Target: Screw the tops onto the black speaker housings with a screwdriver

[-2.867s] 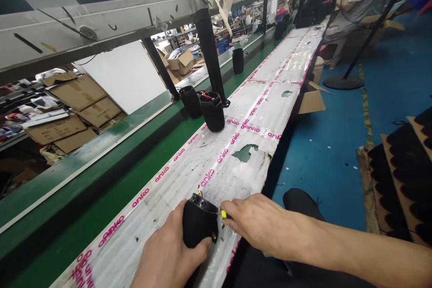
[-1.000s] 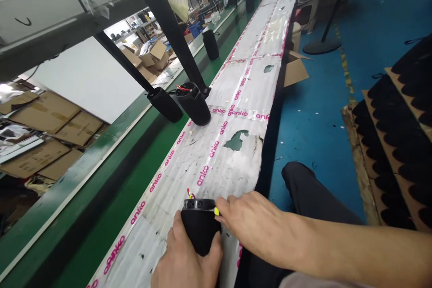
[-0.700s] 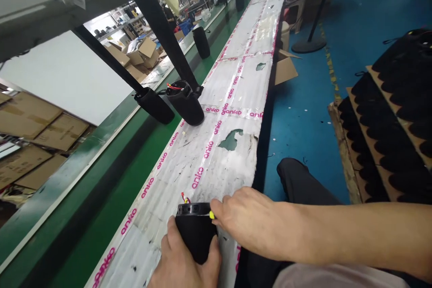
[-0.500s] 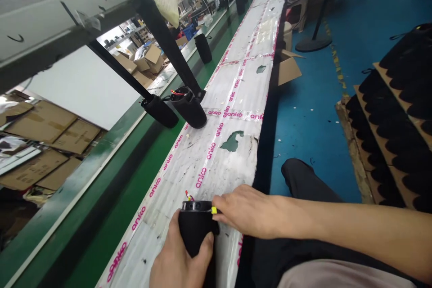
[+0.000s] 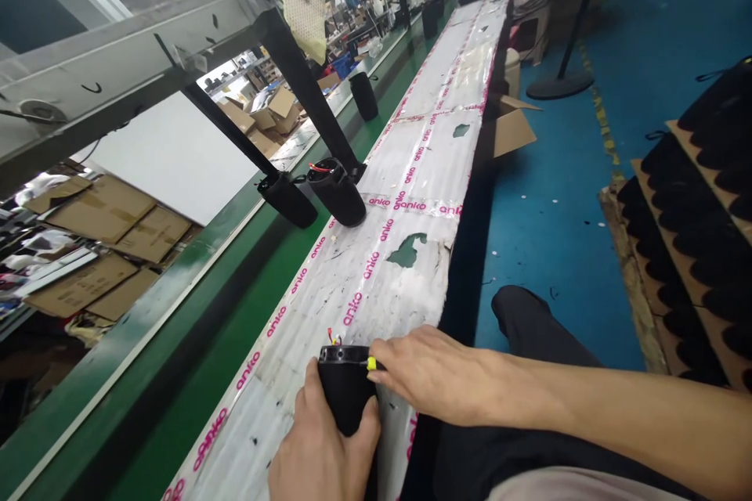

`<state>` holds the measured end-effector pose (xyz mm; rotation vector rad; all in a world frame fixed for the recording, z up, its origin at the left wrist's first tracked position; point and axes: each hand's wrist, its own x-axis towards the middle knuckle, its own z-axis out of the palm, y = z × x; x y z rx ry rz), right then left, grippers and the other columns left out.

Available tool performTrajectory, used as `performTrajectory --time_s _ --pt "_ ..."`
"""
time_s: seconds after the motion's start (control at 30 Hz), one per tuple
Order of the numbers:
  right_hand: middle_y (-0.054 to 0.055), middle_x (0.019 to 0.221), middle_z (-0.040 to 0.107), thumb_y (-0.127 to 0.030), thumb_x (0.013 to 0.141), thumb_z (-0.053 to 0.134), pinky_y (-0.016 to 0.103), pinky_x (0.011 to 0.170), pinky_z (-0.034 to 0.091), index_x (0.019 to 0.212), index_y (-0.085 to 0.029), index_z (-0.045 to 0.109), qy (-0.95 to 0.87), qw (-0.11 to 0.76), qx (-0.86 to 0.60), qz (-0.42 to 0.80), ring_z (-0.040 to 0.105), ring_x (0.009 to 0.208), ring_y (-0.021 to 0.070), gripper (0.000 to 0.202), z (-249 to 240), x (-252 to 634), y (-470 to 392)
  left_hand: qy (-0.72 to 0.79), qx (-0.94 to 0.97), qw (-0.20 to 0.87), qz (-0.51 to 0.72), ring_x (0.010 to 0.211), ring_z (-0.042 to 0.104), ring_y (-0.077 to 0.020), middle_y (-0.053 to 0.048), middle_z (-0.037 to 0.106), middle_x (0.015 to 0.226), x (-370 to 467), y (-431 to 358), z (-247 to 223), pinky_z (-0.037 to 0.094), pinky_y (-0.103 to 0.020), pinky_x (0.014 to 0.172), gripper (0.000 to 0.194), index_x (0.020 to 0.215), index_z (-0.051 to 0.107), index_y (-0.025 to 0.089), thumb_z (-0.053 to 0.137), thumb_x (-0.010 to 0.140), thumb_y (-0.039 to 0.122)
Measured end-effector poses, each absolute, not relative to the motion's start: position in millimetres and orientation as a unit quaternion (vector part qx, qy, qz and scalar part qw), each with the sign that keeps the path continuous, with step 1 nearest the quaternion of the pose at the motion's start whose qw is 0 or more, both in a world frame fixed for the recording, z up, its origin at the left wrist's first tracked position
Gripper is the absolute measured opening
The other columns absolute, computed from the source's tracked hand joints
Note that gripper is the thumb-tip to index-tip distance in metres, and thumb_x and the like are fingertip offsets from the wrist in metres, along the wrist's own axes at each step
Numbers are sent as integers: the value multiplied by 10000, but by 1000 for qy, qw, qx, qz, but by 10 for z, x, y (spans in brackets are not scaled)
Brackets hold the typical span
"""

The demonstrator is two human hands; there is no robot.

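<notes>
At the bench's near end, my left hand [image 5: 323, 438] is wrapped around a black, cloth-covered cylindrical speaker body [image 5: 348, 395]. It stands roughly upright, with its ringed rim facing up and thin coloured wires [image 5: 332, 337] poking out at the top. My right hand [image 5: 420, 372] is closed on a small tool with a yellow collar [image 5: 372, 363], held sideways against the right side of the rim. Most of the tool is hidden in my fingers, so its exact kind does not show. Farther along stands a second speaker body [image 5: 338, 192] with red wires in its open top.
White sheeting with pink "anko" tape covers the bench [image 5: 376, 305]. A green conveyor belt [image 5: 235, 313] runs along its left, carrying more black cylinders [image 5: 287, 200]. Metal framing [image 5: 311, 86] stands over the belt. Stacked black cylinders [image 5: 693, 250] and a fan base [image 5: 560, 85] are on the right.
The camera view has shifted slightly, so the surroundings sit a little lower and more to the right. Both hands keep their hold, and the tool stays at the rim.
</notes>
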<state>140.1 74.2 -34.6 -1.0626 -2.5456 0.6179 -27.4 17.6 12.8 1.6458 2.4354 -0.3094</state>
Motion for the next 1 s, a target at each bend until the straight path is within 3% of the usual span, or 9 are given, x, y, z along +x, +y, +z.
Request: performTrajectory --time_s 0.37,0.53,0.63,0.73,0.83,0.93,1.0 --pt "23 716 651 -327 1034 389 319 564 389 1017 -189 516 -897 153 -389 141 641 609 231 188 -404 1338 680 812 563 60 -138 956 676 -353 -173 584 1290 -241 165 79 500 -457 765 740 1481 166 127 406 899 515" --pt "32 728 666 -322 1016 433 315 558 392 984 -179 533 -904 147 -372 153 654 627 238 177 -379 1336 744 807 575 48 -127 935 675 -367 -202 518 1379 -234 164 100 514 -499 761 726 1476 186 92 371 907 502" --pt "28 748 683 -382 1029 406 299 528 354 992 -180 528 -900 151 -358 198 658 620 222 239 -442 1342 818 814 566 111 -64 1049 642 -399 -173 554 1360 -360 180 115 494 -535 865 761 1485 213 141 408 879 556" --pt "43 845 701 -392 1028 416 296 546 349 996 -174 529 -897 180 -330 232 664 672 209 247 -548 1373 855 792 563 231 57 1221 563 -338 -139 613 1294 -514 200 127 436 -467 1013 760 1434 330 167 480 828 602" --pt "39 828 669 -390 1046 353 284 584 365 1041 -160 513 -856 288 -308 299 624 663 167 281 -546 1469 842 780 557 268 101 1218 564 -297 -107 618 1287 -570 201 142 418 -435 1032 713 1372 399 196 517 804 611" --pt "-9 705 584 -425 1058 276 268 575 353 1037 -170 492 -782 375 -338 366 542 582 135 336 -394 1578 792 819 549 170 8 1110 621 -335 -126 624 1257 -482 179 159 461 -472 929 693 1402 356 195 481 847 589" --pt "-17 702 578 -432 1052 315 271 570 333 984 -189 501 -794 348 -344 360 538 585 136 314 -295 1604 740 821 565 51 -60 1024 649 -348 -128 621 1233 -363 153 156 492 -462 802 703 1441 298 186 480 868 551"
